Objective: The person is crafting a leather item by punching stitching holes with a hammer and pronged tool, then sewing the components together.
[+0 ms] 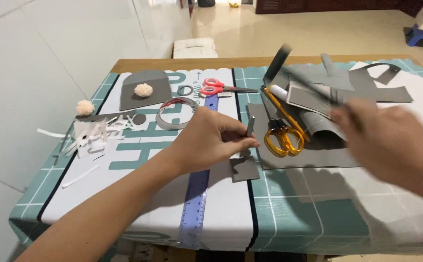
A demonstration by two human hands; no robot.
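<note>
Pinching a small grey strip (250, 126) upright between thumb and fingertips, the left hand (211, 140) sits near the middle of the table (318, 213), just above the blue ruler (195, 204). The fingers are closed on the strip; its lower end stands just above a small grey cut piece (244, 170) lying flat on the cloth, and contact between the two cannot be told.

The right hand (391, 140) is at the right, blurred. It is curled around a long thin dark tool (313, 90) that runs far-left from the hand over the grey sheets; the kind of tool and the tightness of the hold are not clear through the blur.

Yellow-handled scissors (282, 131) lie just right of the left hand, on a large grey sheet (313, 155). Further grey offcuts (367, 82) are piled at far right, with a white tube (278, 91) beside the scissor blades.

Red-handled scissors (216, 87) lie far of the left hand, near the far end of the ruler. Left of them: a grey ring strip (175, 114), a grey panel (143, 90) bearing a cream pompom (143, 89), a second pompom (84, 107) at the far-left edge, and white paper scraps (92, 136).
</note>
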